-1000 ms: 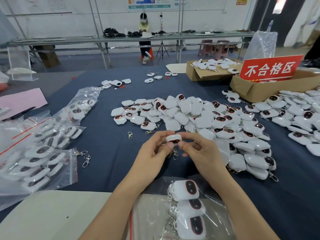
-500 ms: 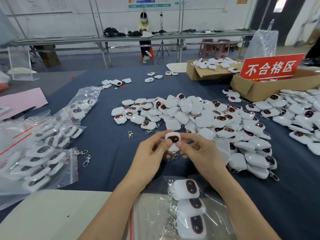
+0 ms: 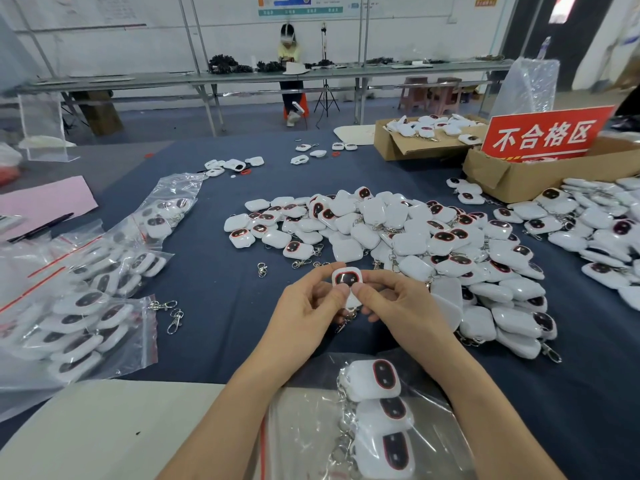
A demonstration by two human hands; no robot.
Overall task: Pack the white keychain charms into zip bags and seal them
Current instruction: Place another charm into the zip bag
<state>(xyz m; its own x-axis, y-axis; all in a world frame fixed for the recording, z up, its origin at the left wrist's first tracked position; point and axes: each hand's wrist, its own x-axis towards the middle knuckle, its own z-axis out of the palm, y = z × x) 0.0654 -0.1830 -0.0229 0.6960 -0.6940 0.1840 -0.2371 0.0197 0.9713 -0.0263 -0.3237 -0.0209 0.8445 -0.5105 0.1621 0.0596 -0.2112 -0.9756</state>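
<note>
Glossy white plastic charms, shiny metal clasps, clear crinkled bags, matt cloth.

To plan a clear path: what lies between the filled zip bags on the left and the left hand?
Head view: two loose metal clasps beside the filled zip bags; otherwise bare blue cloth up to the left hand.

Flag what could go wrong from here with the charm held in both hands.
The charm is pinched at the fingertips of the left hand and right hand, so it may slip. Its clasp dangles below and could snag the chains of the three charms in the zip bag. That bag lies between the forearms; an arm might drag it.
</note>
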